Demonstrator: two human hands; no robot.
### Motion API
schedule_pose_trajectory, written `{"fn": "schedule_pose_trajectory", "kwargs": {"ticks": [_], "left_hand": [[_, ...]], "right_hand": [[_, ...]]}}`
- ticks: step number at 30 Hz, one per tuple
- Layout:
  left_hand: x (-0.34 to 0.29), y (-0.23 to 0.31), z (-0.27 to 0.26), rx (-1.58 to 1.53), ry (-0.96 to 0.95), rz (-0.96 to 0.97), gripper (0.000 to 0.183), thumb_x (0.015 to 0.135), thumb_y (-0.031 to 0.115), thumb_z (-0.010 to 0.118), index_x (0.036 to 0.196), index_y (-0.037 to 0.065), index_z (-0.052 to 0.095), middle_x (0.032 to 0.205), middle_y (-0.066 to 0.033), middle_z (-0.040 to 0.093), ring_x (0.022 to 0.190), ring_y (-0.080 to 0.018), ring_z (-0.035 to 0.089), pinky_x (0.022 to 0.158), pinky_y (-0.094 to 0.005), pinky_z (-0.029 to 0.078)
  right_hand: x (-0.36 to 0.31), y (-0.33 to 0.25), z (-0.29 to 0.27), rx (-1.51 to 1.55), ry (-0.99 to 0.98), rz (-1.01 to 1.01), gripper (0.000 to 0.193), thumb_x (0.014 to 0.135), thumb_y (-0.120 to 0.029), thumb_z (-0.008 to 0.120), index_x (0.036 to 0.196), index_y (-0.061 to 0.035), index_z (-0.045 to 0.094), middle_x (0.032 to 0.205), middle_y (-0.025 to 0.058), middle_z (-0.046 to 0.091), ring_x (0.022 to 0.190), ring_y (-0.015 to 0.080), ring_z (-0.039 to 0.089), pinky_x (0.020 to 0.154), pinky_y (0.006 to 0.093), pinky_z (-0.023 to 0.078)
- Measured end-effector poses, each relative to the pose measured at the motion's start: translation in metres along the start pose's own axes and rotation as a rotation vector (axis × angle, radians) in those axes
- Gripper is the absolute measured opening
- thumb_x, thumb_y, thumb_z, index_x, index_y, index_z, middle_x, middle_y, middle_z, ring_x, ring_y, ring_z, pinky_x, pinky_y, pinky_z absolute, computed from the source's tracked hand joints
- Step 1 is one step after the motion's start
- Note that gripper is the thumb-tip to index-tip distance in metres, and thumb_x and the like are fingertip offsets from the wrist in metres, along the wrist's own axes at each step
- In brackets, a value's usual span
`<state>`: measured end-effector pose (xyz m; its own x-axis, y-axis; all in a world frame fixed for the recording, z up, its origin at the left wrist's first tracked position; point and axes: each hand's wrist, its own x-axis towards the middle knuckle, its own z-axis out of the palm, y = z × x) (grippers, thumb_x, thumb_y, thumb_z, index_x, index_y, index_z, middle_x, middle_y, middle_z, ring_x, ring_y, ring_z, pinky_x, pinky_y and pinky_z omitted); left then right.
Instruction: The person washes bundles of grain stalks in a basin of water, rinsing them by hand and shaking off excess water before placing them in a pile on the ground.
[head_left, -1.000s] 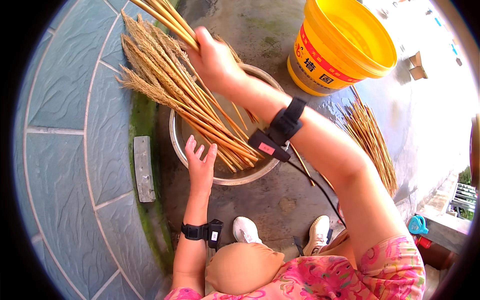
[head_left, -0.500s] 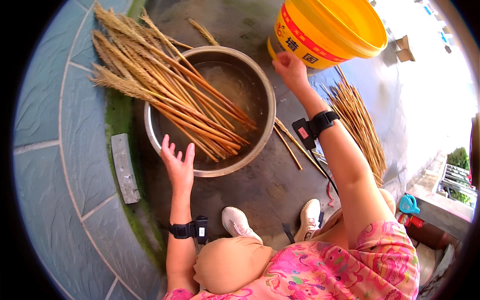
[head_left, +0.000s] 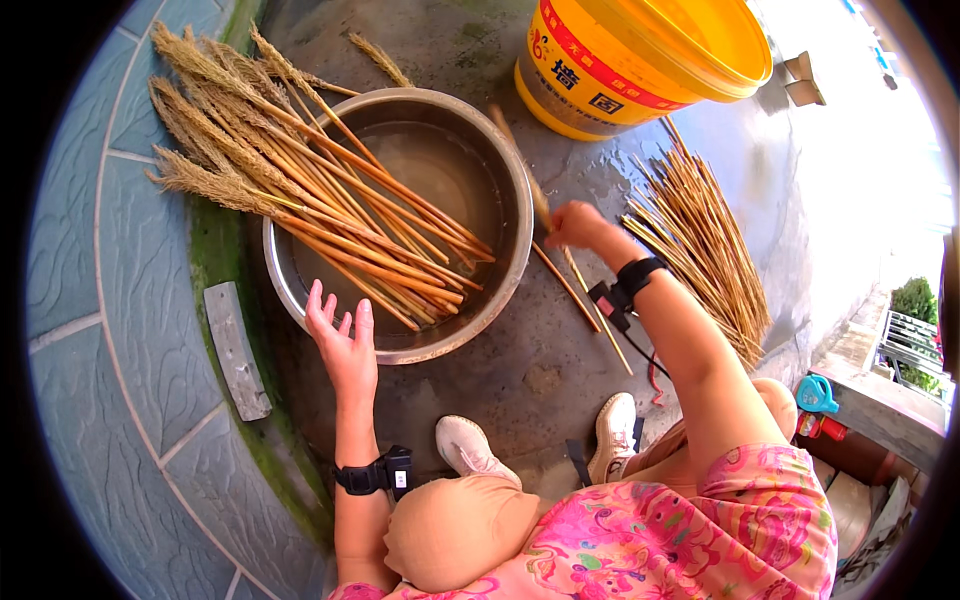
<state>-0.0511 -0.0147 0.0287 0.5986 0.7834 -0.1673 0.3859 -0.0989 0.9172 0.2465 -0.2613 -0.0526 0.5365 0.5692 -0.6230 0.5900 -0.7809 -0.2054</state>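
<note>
A wide metal basin (head_left: pixel 402 355) holds murky water. Across its left rim lies a bundle of reed-like stalks (head_left: pixel 340 215), feathery seed heads outside on the left, stems dipping into the water. My left hand (head_left: pixel 342 345) is open, palm up with fingers spread, at the basin's near left rim beside the stems. My right hand (head_left: pixel 583 226) is closed right of the basin, smeared by motion. It appears to pinch a seed-headed stalk (head_left: pixel 522 165), which is blurred and reaches up along the basin's right rim.
A yellow bucket (head_left: pixel 610 70) stands at the far right. Below it lies a pile of thin bare stalks (head_left: pixel 705 250) on wet concrete. A loose stalk (head_left: pixel 568 288) is between basin and pile. At left, a grey block (head_left: pixel 237 350) sits along the mossy edge by stone paving (head_left: pixel 80 390).
My right hand has come down from beside the yellow bucket toward me, and a blurred stalk now extends from it. My left hand stays open by the basin. The view has shifted slightly.
</note>
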Motion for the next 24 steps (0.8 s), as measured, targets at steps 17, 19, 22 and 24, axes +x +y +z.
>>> {"fn": "schedule_pose_trajectory", "kwargs": {"ticks": [17, 19, 22, 24], "left_hand": [[-0.003, 0.013, 0.01, -0.035, 0.004, 0.01, 0.056, 0.092, 0.015, 0.057, 0.139, 0.004, 0.028, 0.141, -0.015, 0.029, 0.123, -0.029, 0.043, 0.098, -0.0397, 0.043], [-0.003, 0.01, 0.01, -0.028, 0.004, 0.02, 0.056, 0.092, 0.015, 0.057, 0.139, 0.004, 0.028, 0.141, -0.0151, 0.028, 0.123, -0.0291, 0.043, 0.098, -0.0398, 0.043], [-0.001, 0.009, 0.004, 0.023, 0.018, 0.041, 0.054, 0.093, 0.011, 0.054, 0.14, 0.004, 0.027, 0.143, -0.015, 0.03, 0.123, -0.027, 0.044, 0.096, -0.0358, 0.045], [0.002, 0.011, 0.008, 0.019, 0.014, 0.056, 0.054, 0.093, 0.012, 0.054, 0.14, 0.004, 0.028, 0.143, -0.0148, 0.03, 0.123, -0.0276, 0.044, 0.095, -0.0364, 0.046]], "right_hand": [[0.018, -0.063, 0.002, 0.155, 0.21, 0.087, 0.035, 0.084, -0.024, 0.057, 0.11, -0.0022, 0.05, 0.1, 0.0241, 0.063, 0.096, 0.0365, 0.063, 0.08, 0.0425, 0.052], [0.015, -0.066, -0.002, 0.155, 0.102, 0.041, 0.034, 0.084, -0.024, 0.057, 0.109, -0.002, 0.053, 0.099, 0.0237, 0.064, 0.095, 0.0355, 0.064, 0.079, 0.0414, 0.052], [0.001, -0.077, -0.011, 0.134, 0.128, 0.093, 0.034, 0.085, -0.026, 0.054, 0.107, -0.0002, 0.056, 0.099, 0.0223, 0.065, 0.095, 0.0353, 0.064, 0.079, 0.0412, 0.052], [0.008, -0.054, 0.003, 0.042, 0.204, 0.126, 0.034, 0.086, -0.026, 0.052, 0.106, 0.0009, 0.055, 0.1, 0.0224, 0.065, 0.095, 0.0366, 0.063, 0.08, 0.0425, 0.052]]}}
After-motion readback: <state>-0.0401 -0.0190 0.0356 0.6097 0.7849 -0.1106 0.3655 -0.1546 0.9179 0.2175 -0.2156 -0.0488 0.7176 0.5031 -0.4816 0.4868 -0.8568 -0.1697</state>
